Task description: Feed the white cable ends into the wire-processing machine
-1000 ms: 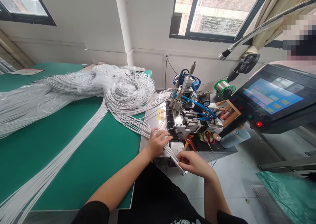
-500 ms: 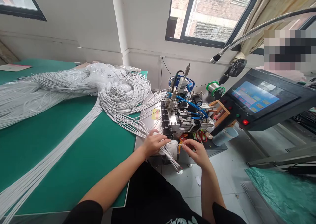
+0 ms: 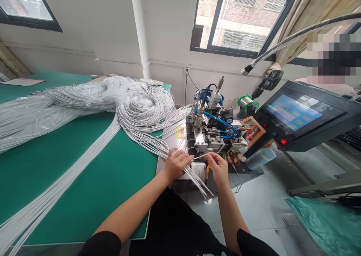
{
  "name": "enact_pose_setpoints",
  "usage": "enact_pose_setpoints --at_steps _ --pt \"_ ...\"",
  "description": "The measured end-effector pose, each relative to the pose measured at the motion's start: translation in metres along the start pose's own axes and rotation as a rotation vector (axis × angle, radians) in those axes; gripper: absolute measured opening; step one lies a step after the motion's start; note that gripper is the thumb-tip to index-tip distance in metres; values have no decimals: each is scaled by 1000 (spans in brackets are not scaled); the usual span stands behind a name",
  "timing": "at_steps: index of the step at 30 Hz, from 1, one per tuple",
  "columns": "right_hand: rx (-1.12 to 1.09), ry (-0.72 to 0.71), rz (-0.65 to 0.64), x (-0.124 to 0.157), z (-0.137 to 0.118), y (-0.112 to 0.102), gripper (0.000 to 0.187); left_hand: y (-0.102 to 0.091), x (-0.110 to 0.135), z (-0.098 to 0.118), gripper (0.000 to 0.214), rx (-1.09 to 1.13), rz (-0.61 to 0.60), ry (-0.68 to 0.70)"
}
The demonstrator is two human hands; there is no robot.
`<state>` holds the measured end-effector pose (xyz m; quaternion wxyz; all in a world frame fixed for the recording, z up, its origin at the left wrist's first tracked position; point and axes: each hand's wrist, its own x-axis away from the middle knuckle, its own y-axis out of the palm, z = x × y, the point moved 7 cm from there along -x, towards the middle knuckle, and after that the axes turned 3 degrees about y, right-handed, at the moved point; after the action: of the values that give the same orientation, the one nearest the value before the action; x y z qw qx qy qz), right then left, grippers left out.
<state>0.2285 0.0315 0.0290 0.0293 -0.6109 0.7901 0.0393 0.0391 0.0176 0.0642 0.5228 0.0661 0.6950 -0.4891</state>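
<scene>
My left hand (image 3: pixel 176 163) is closed over a bundle of thin white wires (image 3: pixel 197 179) at the table's right edge; their ends stick out past the edge. My right hand (image 3: pixel 217 166) pinches a single white wire (image 3: pixel 200 157) that runs from the left hand. Both hands sit just in front of a small metal machine (image 3: pixel 211 135) with blue air hoses. A big heap of the same white wires (image 3: pixel 84 105) spreads over the green table (image 3: pixel 84 181).
A control box with a lit touch screen (image 3: pixel 295 113) and a red button stands to the right. Red-handled scissors (image 3: pixel 232 157), a solder spool (image 3: pixel 245 102), a small fan (image 3: pixel 270 79) and a blue cup (image 3: pixel 258 159) lie by the machine. Another person sits blurred at far right.
My right hand has risen from below the wire ends up to the machine's front, drawing one wire out of the bundle. The left hand has stayed on the bundle.
</scene>
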Motion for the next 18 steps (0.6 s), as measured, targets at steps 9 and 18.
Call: enact_pose_setpoints --at_steps 9,18 --pt "18 -10 7 -8 5 10 35 8 6 -12 18 -3 13 -118" --pt "6 65 -42 -12 13 10 42 12 4 -9 19 -38 -34 -106"
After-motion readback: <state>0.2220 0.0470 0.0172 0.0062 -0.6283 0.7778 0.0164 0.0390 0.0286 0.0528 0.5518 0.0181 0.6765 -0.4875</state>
